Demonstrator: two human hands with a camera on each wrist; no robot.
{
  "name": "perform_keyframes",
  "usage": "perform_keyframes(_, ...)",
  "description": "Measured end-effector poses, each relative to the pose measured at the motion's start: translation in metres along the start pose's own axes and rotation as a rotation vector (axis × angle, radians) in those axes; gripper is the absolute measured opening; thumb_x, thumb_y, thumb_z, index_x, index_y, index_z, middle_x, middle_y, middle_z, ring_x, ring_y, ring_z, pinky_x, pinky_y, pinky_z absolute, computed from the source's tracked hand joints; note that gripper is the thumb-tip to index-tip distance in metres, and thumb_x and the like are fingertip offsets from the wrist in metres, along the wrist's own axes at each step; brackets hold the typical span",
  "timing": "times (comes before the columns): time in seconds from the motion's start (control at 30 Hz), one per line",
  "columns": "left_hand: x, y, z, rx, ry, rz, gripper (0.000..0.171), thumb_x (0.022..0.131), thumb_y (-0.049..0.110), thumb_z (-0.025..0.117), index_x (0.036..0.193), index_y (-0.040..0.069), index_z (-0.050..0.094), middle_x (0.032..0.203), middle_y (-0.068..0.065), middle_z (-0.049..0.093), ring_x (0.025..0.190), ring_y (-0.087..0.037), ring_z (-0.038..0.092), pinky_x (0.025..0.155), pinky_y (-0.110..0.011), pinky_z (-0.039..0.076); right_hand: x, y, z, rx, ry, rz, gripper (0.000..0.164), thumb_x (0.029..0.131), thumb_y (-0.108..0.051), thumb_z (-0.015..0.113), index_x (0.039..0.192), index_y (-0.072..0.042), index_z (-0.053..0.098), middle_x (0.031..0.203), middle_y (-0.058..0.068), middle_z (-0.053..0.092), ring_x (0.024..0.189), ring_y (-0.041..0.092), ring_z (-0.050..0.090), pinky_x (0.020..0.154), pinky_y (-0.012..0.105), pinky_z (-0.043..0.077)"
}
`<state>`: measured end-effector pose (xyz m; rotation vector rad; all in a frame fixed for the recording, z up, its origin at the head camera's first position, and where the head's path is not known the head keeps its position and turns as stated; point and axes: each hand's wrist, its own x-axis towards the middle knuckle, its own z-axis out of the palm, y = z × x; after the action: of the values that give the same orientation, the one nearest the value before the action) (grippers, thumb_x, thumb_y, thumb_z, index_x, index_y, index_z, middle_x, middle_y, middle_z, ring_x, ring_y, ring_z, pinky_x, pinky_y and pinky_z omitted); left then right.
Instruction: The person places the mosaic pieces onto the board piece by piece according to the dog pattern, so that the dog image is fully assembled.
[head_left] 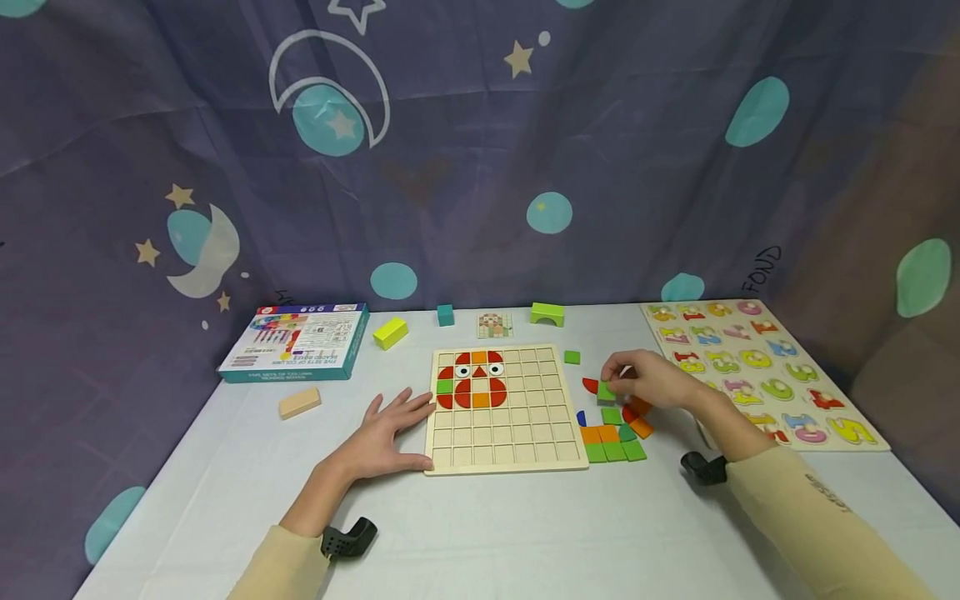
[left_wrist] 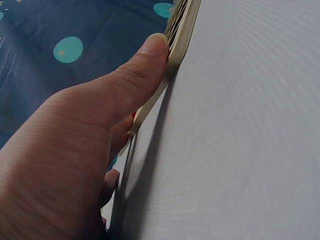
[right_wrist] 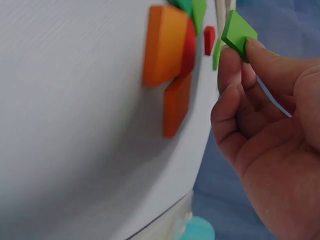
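A wooden grid board lies on the white table, its upper left cells filled with red, orange, green and eye-marked tiles. My left hand rests at the board's left edge with fingers spread; in the left wrist view the thumb touches the board's rim. Right of the board, my right hand pinches a green square tile between thumb and finger. Below that hand lie loose tiles: orange squares, green squares and a dark blue piece. In the right wrist view orange tiles show close by.
A number puzzle board lies at the right. Along the back are a picture card, a green arch block, a teal cube and a yellow block. A box and a plain wooden block occupy the left.
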<state>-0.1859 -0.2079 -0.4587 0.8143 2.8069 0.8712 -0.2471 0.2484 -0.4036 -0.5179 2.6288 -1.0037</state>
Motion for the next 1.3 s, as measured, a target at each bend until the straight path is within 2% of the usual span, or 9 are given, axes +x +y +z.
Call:
perform_keyframes(0.27,0.000,0.000,0.000,0.004,-0.003,-0.009,0.093,0.076,0.056,0.083,0.151,0.013,0.049,0.160,-0.001,0.037,0.153,-0.029,0.015,0.117,-0.062,-0.003,0.013,-0.019,0.011,0.015,0.026,-0.101,0.005,0.096,-0.007,0.069,0.100,-0.005,0.067,0.093,0.005,0.063,0.078,0.023,0.059,0.071,0.030,0.050)
perform_keyframes(0.43,0.000,0.000,-0.001,0.001,-0.005,-0.015,0.093,0.076,0.056,0.083,0.151,0.013,0.049,0.160,0.000,0.037,0.153,-0.029,0.014,0.118,-0.061,-0.004,0.024,-0.034,0.022,0.077,0.017,-0.140,0.007,0.096,-0.008,0.068,0.102,-0.004,0.067,0.092,0.006,0.062,0.074,0.026,0.058,0.062,0.030,0.048)
perform_keyframes(0.53,0.000,0.000,-0.001,-0.002,-0.007,-0.017,0.093,0.076,0.057,0.082,0.151,0.014,0.049,0.160,0.001,0.036,0.153,-0.028,0.014,0.118,-0.061,-0.004,0.030,-0.044,0.029,0.088,0.018,-0.142,0.006,0.096,-0.008,0.069,0.102,-0.005,0.068,0.093,0.006,0.061,0.074,0.025,0.057,0.064,0.029,0.048)
perform_keyframes(0.67,0.000,0.001,0.000,-0.002,-0.010,-0.021,0.094,0.076,0.058,0.082,0.152,0.014,0.048,0.161,0.001,0.036,0.153,-0.027,0.013,0.118,-0.060,-0.004,0.038,-0.060,0.040,0.074,0.005,-0.164,0.006,0.096,-0.008,0.070,0.101,-0.007,0.069,0.094,0.004,0.063,0.077,0.022,0.059,0.071,0.030,0.050)
perform_keyframes(0.87,0.000,0.000,0.000,-0.004,0.001,-0.009,0.093,0.076,0.056,0.083,0.151,0.012,0.049,0.160,-0.001,0.037,0.153,-0.030,0.015,0.117,-0.063,-0.003,0.050,-0.079,0.059,0.090,-0.039,-0.228,0.005,0.096,-0.006,0.068,0.101,-0.006,0.069,0.095,0.003,0.064,0.074,0.024,0.059,0.066,0.031,0.049)
perform_keyframes(1.1,0.000,0.000,0.000,-0.011,0.012,0.010,0.091,0.077,0.056,0.083,0.150,0.011,0.051,0.159,-0.002,0.039,0.152,-0.033,0.017,0.116,-0.065,-0.002,0.061,-0.099,0.083,0.036,-0.079,-0.260,0.004,0.096,-0.006,0.069,0.099,-0.009,0.070,0.091,-0.002,0.064,0.074,0.015,0.056,0.069,0.030,0.050)
perform_keyframes(1.3,0.001,0.000,-0.001,-0.010,0.005,0.003,0.091,0.077,0.056,0.083,0.150,0.012,0.051,0.159,-0.002,0.039,0.152,-0.032,0.017,0.116,-0.065,-0.002,0.069,-0.112,0.103,-0.060,-0.104,-0.279,0.005,0.094,-0.003,0.070,0.095,-0.008,0.071,0.083,-0.004,0.061,0.078,0.013,0.054,0.073,0.028,0.049)
